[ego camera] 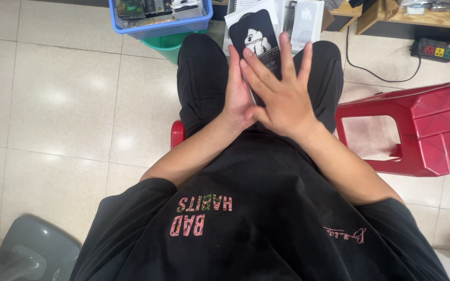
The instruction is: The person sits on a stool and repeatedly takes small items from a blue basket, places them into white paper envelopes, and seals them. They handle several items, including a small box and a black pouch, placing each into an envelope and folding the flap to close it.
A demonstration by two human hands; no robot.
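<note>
Best kept flat over lap: left hand (237,96) cupping black packet (259,39) from below and the side, right hand (282,96) open, fingers spread, pressing on top, white packets (308,18) just behind, red stool (417,130) alongside

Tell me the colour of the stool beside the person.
Red plastic stool, clearest in the head view.

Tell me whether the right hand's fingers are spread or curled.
Spread. The right hand lies flat with fingers straight and fanned over the black packet, which the left hand grips from the side.
</note>
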